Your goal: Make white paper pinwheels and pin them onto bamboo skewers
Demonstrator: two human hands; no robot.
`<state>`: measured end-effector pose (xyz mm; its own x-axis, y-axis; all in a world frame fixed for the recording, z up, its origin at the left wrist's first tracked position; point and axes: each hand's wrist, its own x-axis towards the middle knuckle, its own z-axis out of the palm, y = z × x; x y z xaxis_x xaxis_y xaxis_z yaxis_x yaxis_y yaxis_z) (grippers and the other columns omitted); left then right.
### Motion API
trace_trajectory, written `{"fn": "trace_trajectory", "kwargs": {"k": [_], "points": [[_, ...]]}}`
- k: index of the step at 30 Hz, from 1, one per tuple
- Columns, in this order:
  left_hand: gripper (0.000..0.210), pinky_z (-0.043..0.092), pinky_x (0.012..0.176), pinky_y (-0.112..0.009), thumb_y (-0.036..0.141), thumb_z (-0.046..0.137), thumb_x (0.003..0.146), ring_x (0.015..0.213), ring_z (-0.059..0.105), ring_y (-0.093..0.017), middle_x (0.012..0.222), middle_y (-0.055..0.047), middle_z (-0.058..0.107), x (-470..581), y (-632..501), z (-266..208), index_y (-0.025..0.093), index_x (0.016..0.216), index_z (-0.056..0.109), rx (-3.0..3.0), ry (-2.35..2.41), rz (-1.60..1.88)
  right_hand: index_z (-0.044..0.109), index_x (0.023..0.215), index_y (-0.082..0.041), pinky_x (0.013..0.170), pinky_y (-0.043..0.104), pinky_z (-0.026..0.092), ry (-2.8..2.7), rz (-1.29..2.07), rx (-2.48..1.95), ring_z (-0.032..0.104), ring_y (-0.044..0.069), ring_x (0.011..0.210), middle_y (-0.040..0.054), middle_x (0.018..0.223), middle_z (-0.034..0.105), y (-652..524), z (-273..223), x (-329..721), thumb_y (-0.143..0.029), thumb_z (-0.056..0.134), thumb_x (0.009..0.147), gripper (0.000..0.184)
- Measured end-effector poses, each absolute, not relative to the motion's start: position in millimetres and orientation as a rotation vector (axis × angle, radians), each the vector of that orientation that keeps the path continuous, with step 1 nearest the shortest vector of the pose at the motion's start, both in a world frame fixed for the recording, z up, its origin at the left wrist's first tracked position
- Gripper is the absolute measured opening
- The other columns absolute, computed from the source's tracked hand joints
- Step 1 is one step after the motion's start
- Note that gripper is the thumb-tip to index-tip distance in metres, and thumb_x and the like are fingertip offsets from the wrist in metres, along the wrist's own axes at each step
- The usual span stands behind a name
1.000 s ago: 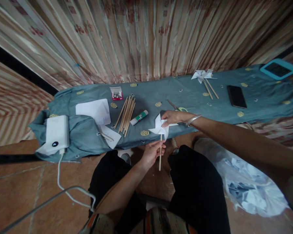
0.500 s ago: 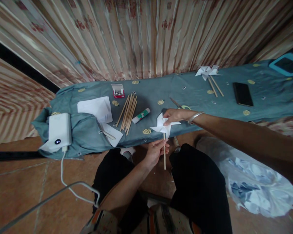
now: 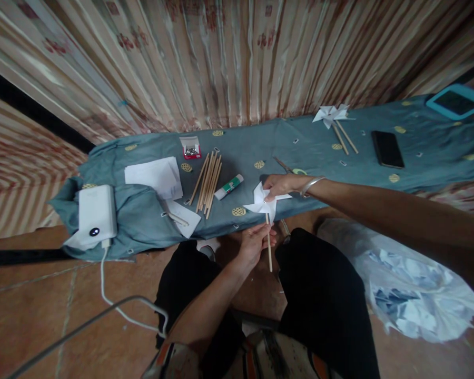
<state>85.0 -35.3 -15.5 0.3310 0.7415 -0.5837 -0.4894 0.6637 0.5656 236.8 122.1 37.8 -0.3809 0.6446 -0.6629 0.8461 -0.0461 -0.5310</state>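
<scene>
A white paper pinwheel on a thin wooden stick lies at the near edge of the cloth-covered bench. My left hand is closed round the stick below the paper blades. From the right, my right hand bears on the pinwheel's blades near its middle, fingers closed on the paper; the fingertips are partly hidden. A glue stick lies to the left of the pinwheel, and scissors lie just behind my right hand.
Wooden sticks, an open box of metal pins and white paper sheets lie leftward, beside a white power bank with a cable. Rightward are finished pinwheels, a phone and a blue-framed tablet. A plastic bag stands on the floor.
The view has shifted slightly. Both hands keep their hold on the pinwheel and its stick, and the stick's lower end has swung slightly to the right.
</scene>
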Motion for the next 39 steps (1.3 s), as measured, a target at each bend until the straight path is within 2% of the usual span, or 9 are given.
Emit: {"fn": "trace_trajectory", "kwargs": {"k": [9, 16, 22, 26, 31, 36, 39], "points": [[0.022, 0.044, 0.050, -0.022, 0.026, 0.082, 0.072, 0.046, 0.056, -0.008, 0.063, -0.002, 0.066, 84, -34, -10, 0.009, 0.083, 0.072, 0.286, 0.950, 0.818, 0.066, 0.060, -0.016, 0.054, 0.027, 0.036, 1.970, -1.525, 1.612, 0.047, 0.013, 0.056, -0.0009, 0.056, 0.056, 120, 42, 238, -0.049, 0.083, 0.046, 0.040], [0.022, 0.044, 0.050, -0.021, 0.026, 0.081, 0.074, 0.047, 0.057, -0.007, 0.063, -0.002, 0.066, 86, -35, -5, 0.009, 0.083, 0.072, 0.260, 0.941, 0.823, 0.066, 0.059, -0.017, 0.058, 0.029, 0.041, 1.898, -1.655, 1.564, 0.051, 0.014, 0.058, 0.0008, 0.059, 0.059, 122, 48, 238, -0.048, 0.082, 0.042, 0.039], [0.024, 0.043, 0.050, -0.020, 0.029, 0.082, 0.072, 0.048, 0.055, -0.007, 0.066, -0.002, 0.066, 83, -33, -3, 0.010, 0.083, 0.072, 0.272, 0.952, 0.845, 0.066, 0.059, -0.017, 0.052, 0.026, 0.041, 1.895, -1.833, 1.609, 0.051, 0.012, 0.056, 0.0010, 0.059, 0.061, 114, 56, 247, -0.054, 0.084, 0.049, 0.042], [0.029, 0.043, 0.051, -0.021, 0.030, 0.084, 0.068, 0.049, 0.056, -0.007, 0.066, -0.003, 0.066, 83, -30, 0, 0.010, 0.084, 0.072, 0.278, 0.911, 0.851, 0.069, 0.067, -0.016, 0.060, 0.024, 0.045, 1.779, -2.002, 1.793, 0.057, 0.013, 0.067, 0.0031, 0.073, 0.067, 106, 59, 253, -0.052, 0.085, 0.052, 0.042], [0.032, 0.043, 0.052, -0.022, 0.032, 0.086, 0.064, 0.049, 0.055, -0.007, 0.066, -0.002, 0.066, 87, -25, 6, 0.010, 0.081, 0.070, 0.279, 0.898, 0.861, 0.072, 0.078, -0.016, 0.067, 0.024, 0.048, 1.707, -2.155, 1.903, 0.059, 0.012, 0.074, 0.0026, 0.080, 0.069, 100, 61, 260, -0.052, 0.083, 0.061, 0.042], [0.033, 0.042, 0.052, -0.023, 0.032, 0.086, 0.064, 0.049, 0.054, -0.007, 0.067, -0.002, 0.066, 90, -17, 13, 0.010, 0.082, 0.070, 0.310, 0.874, 0.879, 0.074, 0.094, -0.018, 0.082, 0.029, 0.053, 1.752, -2.287, 2.078, 0.064, 0.018, 0.095, 0.0066, 0.099, 0.073, 93, 59, 270, -0.057, 0.075, 0.071, 0.045], [0.031, 0.042, 0.053, -0.023, 0.030, 0.085, 0.065, 0.049, 0.054, -0.007, 0.067, -0.002, 0.066, 94, -9, 17, 0.010, 0.082, 0.070, 0.314, 0.880, 0.895, 0.073, 0.096, -0.020, 0.086, 0.030, 0.053, 1.821, -2.388, 2.287, 0.064, 0.020, 0.102, 0.0072, 0.103, 0.073, 89, 53, 271, -0.065, 0.070, 0.073, 0.051]]}}
